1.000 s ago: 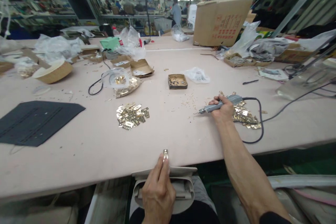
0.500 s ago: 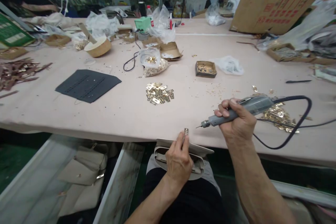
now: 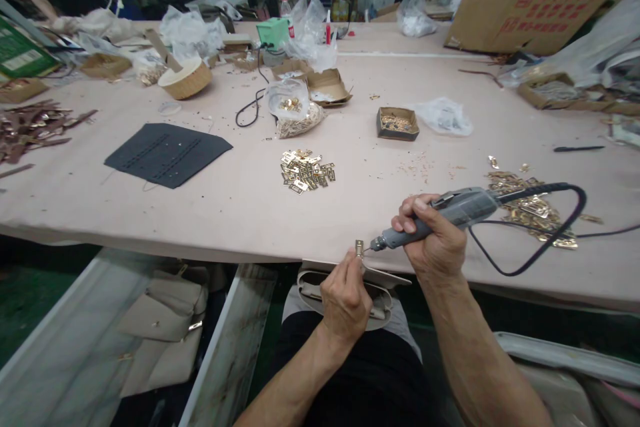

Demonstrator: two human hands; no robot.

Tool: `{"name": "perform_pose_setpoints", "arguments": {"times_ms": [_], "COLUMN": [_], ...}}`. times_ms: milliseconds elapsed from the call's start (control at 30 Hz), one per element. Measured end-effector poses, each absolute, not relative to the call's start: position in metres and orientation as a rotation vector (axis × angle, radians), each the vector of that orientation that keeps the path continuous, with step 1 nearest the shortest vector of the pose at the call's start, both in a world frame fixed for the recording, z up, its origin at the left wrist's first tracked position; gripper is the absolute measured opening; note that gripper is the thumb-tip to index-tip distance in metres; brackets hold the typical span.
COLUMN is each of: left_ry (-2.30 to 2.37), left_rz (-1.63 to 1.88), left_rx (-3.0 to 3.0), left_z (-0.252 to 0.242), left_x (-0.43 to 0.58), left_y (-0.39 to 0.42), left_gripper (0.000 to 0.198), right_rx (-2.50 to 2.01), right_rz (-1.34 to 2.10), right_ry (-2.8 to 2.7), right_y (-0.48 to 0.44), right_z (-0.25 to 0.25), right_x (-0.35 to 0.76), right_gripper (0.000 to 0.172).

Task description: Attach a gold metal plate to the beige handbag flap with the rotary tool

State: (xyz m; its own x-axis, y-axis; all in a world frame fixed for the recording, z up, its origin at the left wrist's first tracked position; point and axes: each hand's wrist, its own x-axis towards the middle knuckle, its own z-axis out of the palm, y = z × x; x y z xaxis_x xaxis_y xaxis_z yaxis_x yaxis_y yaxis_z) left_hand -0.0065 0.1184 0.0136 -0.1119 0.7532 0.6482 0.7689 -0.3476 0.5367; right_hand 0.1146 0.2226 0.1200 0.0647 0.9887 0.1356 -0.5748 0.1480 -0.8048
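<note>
Between the fingertips of my left hand [image 3: 346, 297] is a small metal plate [image 3: 359, 247] with a slot, held up at the table edge. My right hand [image 3: 434, 235] is wrapped round a grey electric screwdriver [image 3: 463, 208]; its thin tip points left and is at the plate, though I cannot tell whether it touches. A beige handbag [image 3: 385, 278] with its flap raised rests on my lap under my left hand. Ahead on the table lies a heap of similar metal plates [image 3: 306, 172]. Gold metal fittings [image 3: 530, 207] are piled beyond the screwdriver's cord.
A small box of tiny screws [image 3: 397, 135] and a bag of metal parts [image 3: 299, 121] stand mid-table. A dark flat sheet [image 3: 169, 153] lies left. Below, a bin [image 3: 220, 353] holds beige bags [image 3: 165, 330]. A large carton [image 3: 525, 7] stands back right.
My right hand has brought the screwdriver left and slightly down, so its tip is now at the plate. My left hand still pinches the plate near the same spot.
</note>
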Motion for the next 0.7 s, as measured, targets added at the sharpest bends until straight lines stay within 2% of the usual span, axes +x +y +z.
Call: {"name": "perform_pose_setpoints", "arguments": {"times_ms": [700], "left_ry": [-1.725], "left_rz": [-1.541], "left_rx": [-2.128], "left_z": [0.004], "left_x": [-0.009], "left_y": [0.116], "left_gripper": [0.035], "right_rx": [-0.687], "right_rz": [1.344], "right_ry": [-0.955], "right_y": [0.214], "right_z": [0.117], "right_x": [0.098], "right_gripper": [0.017]}}
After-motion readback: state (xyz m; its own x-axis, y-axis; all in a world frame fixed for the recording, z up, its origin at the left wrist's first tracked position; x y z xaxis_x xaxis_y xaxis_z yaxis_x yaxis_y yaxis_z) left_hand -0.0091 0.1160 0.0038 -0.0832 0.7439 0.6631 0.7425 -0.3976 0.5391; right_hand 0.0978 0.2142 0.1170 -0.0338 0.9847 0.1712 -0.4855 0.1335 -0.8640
